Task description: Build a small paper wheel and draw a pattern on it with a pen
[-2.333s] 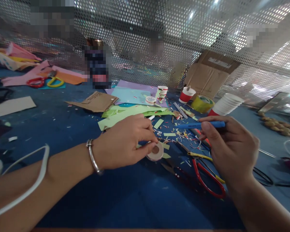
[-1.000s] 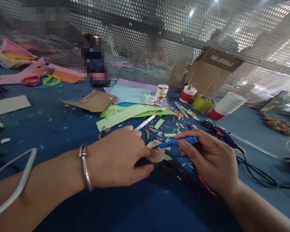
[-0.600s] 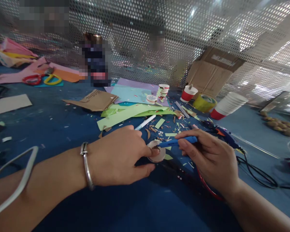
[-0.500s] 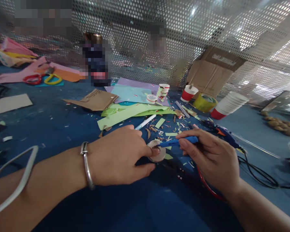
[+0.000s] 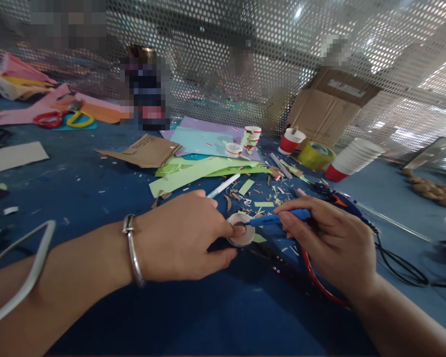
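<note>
My left hand (image 5: 188,238) lies over the table with its index fingertip pressing into a small round white paper piece (image 5: 248,236), which looks like a cut-off paper cup base. Its thumb reaches along the near side of that piece. Pinched between the thumb and fingers of my right hand (image 5: 329,238) is a blue pen (image 5: 269,219), its tip at the white piece beside my left fingertip. Red-handled scissors (image 5: 319,280) lie under and beside my right hand, their blades dark against the blue table. A white pen (image 5: 225,186) lies just beyond my left hand.
Paper scraps (image 5: 263,204) litter the middle. Behind are green paper strips (image 5: 186,176), cardboard (image 5: 144,151), a red-and-white cup (image 5: 292,141), yellow tape (image 5: 315,156) and stacked cups (image 5: 353,158). A glue gun (image 5: 338,196) with a black cord lies right; more scissors (image 5: 80,118) sit far left.
My right hand and the blue pen have shifted slightly to the right, the pen tip still at the white piece. My left fingertip stays pressed on it.
</note>
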Demonstrator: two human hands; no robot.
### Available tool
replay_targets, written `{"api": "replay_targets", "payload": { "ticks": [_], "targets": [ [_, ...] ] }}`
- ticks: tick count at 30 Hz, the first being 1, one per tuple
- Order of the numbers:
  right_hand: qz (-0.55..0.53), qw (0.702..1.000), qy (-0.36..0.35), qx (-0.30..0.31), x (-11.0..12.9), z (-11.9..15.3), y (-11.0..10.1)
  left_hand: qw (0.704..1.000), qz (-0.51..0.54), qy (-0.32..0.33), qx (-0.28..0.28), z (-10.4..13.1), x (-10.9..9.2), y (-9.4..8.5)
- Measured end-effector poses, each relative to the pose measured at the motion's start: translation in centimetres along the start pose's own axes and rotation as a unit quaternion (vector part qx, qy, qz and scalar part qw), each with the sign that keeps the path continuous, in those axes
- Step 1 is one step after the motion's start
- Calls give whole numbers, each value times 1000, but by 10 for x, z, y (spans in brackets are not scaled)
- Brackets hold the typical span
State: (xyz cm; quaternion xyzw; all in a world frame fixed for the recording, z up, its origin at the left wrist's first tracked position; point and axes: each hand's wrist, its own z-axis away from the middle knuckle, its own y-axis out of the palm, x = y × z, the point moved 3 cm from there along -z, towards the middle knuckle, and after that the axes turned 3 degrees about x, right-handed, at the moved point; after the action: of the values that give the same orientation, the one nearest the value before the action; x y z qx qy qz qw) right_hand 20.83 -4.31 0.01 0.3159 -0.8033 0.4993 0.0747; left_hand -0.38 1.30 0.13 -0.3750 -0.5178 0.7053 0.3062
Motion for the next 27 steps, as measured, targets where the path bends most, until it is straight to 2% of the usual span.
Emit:
{"api": "replay_targets", "payload": {
  "ticks": [4, 12, 19, 27],
  "targets": [
    [1, 1000, -9, -4, 2, -1, -2, 1000, -9, 1, 7, 0, 0, 0],
    [11, 1000, -27, -11, 7, -2, -5, 999, -26, -3, -23, 1, 0, -1],
    [-13, 999, 13, -29, 3, -1, -2, 999, -29, -32, -17, 3, 1, 0],
    [-25, 999, 19, -6, 2, -2, 6, 999, -15, -26, -22, 4, 1, -1]
  ]
}}
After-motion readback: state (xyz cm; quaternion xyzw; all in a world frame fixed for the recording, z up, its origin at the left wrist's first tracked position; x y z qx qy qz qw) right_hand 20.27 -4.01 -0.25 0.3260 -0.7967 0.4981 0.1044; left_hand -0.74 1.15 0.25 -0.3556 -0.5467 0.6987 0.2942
